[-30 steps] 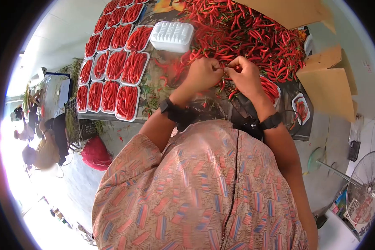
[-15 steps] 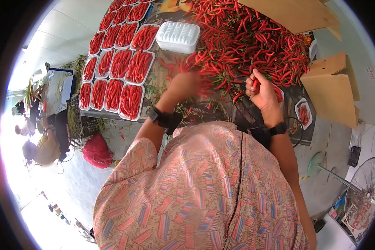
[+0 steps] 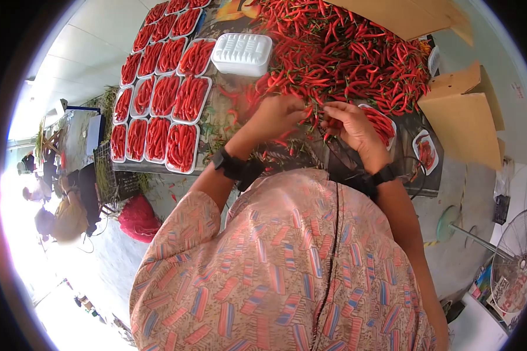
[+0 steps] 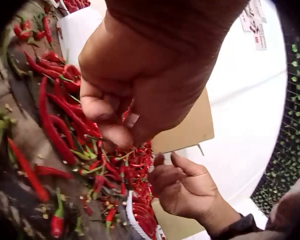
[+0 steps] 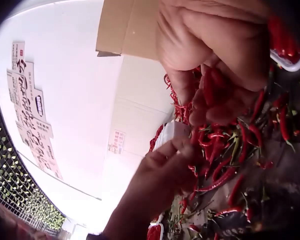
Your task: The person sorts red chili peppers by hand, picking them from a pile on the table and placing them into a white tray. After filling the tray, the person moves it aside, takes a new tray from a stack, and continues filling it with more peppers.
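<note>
Currently, the right hand [image 3: 352,127] holds red chilies [image 5: 214,87] within its curled fingers, at the near edge of the chili pile [image 3: 357,52] on the surface [image 3: 409,131]. The left hand [image 3: 273,119] is positioned near it, fingers bent; whether its grip contains a chili cannot be determined. A filled tray [image 3: 393,138] lies just beside the right hand.

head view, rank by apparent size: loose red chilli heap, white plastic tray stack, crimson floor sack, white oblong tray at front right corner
1. Loose red chilli heap
2. White plastic tray stack
3. Crimson floor sack
4. White oblong tray at front right corner
The sack looks farther away; its true size is unsure.
</note>
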`<action>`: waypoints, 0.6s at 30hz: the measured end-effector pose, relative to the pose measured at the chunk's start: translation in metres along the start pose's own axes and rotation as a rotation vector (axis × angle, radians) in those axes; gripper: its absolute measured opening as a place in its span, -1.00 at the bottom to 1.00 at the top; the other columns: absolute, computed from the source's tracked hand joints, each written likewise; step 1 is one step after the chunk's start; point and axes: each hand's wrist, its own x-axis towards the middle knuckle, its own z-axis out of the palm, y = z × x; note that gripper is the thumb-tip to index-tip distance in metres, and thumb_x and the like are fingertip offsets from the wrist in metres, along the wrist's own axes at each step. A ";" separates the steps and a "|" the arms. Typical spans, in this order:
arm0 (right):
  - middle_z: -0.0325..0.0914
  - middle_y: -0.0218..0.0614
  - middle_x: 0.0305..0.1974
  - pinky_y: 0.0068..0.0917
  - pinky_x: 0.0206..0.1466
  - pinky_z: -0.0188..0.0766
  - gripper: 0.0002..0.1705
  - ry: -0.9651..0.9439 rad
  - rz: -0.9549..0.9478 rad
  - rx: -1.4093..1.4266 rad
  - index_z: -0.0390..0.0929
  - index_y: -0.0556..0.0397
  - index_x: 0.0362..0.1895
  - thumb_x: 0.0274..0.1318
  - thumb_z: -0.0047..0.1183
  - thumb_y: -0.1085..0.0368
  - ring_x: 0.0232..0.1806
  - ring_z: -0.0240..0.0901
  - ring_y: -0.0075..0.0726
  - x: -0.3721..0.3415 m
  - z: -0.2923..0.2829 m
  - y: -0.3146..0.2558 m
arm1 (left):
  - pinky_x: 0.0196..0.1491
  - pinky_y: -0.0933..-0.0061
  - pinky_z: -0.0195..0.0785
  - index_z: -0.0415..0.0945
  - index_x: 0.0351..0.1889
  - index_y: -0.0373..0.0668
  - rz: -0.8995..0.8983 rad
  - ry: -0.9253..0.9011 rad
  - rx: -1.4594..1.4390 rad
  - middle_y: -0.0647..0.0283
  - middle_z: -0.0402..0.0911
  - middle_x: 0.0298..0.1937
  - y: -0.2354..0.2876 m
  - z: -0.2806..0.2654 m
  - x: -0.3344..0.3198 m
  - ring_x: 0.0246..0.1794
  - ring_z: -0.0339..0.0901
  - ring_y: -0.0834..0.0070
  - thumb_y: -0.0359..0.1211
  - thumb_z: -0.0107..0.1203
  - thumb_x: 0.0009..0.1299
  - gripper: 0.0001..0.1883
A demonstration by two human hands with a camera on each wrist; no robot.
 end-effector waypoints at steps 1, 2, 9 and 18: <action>0.54 -0.42 -0.41 -0.58 -0.38 0.47 -0.80 -0.053 -0.014 -0.047 0.53 0.06 -0.14 0.18 0.12 0.27 -0.36 0.57 -0.46 0.000 0.004 -0.004 | -0.28 0.33 0.44 0.59 -0.25 -0.16 0.001 0.001 0.000 0.15 0.63 -0.36 0.010 0.001 0.005 -0.35 0.61 0.27 -0.33 0.17 0.20 -0.81; 0.54 -0.42 -0.41 -0.58 -0.38 0.47 -0.80 -0.053 -0.015 -0.047 0.53 0.06 -0.14 0.18 0.12 0.27 -0.36 0.57 -0.46 0.003 0.004 -0.003 | -0.24 0.37 0.44 0.59 -0.22 -0.19 0.061 0.012 -0.026 0.18 0.63 -0.35 0.018 0.003 0.009 -0.33 0.61 0.36 -0.35 0.16 0.19 -0.79; 0.60 -0.34 -0.33 -0.60 -0.36 0.47 -0.83 -0.002 -0.039 -0.101 0.52 0.11 -0.18 0.19 0.10 0.31 -0.39 0.57 -0.47 0.001 0.000 -0.002 | -0.12 0.41 0.44 0.55 -0.14 -0.22 0.130 -0.006 -0.131 0.18 0.64 -0.24 0.022 0.012 0.017 -0.22 0.61 0.42 -0.38 0.16 0.16 -0.71; 0.59 -0.36 -0.37 -0.64 -0.43 0.34 -0.85 0.038 -0.095 -0.120 0.52 0.12 -0.22 0.15 0.14 0.35 -0.49 0.45 -0.56 0.001 0.001 0.002 | -0.08 0.38 0.44 0.49 -0.07 -0.22 -0.001 0.007 -0.077 0.12 0.64 -0.21 0.030 0.010 0.016 -0.15 0.62 0.36 -0.35 0.22 0.14 -0.62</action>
